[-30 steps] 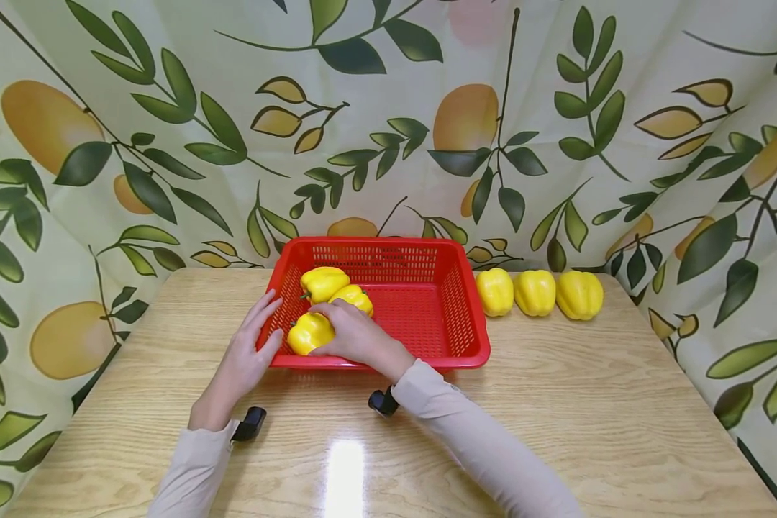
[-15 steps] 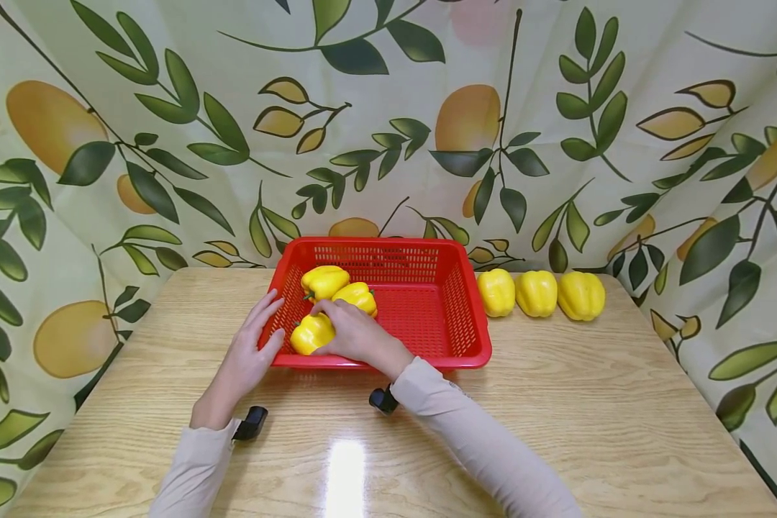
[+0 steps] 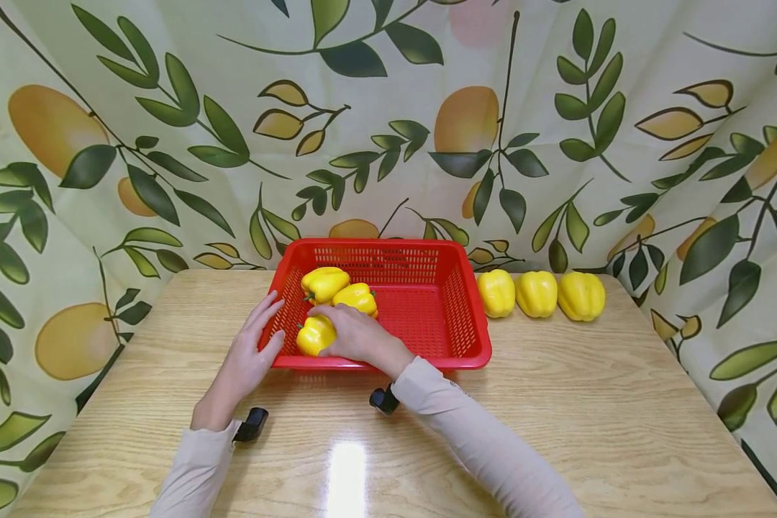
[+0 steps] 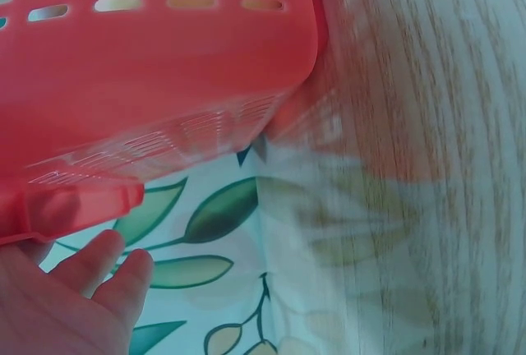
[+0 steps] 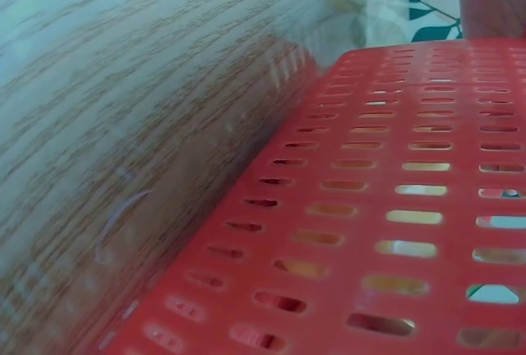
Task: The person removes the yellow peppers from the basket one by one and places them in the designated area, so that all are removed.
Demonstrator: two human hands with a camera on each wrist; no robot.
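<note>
A red plastic basket (image 3: 462,316) with slotted walls stands at the back of the wooden table. My right hand (image 3: 362,338) reaches over its front rim and grips a yellow bell pepper (image 3: 314,336) in the front left corner. Two more yellow bell peppers lie just behind it: one at the left (image 3: 324,285), one nearer the middle (image 3: 357,297). Straight, spread fingers of my left hand (image 3: 249,356) rest at the basket's left rim; in the left wrist view they are beside the rim. In the right wrist view the basket's front wall (image 5: 370,199) hides the right hand's fingers.
Right of the basket, three yellow bell peppers stand in a row: the nearest (image 3: 496,293), a middle one (image 3: 536,293) and the farthest (image 3: 580,296). A leaf-patterned cloth (image 3: 388,93) hangs behind the wooden table (image 3: 589,403).
The gripped bell pepper has shifted slightly to the right inside the basket, with my right hand on it. My left hand has stayed at the left rim.
</note>
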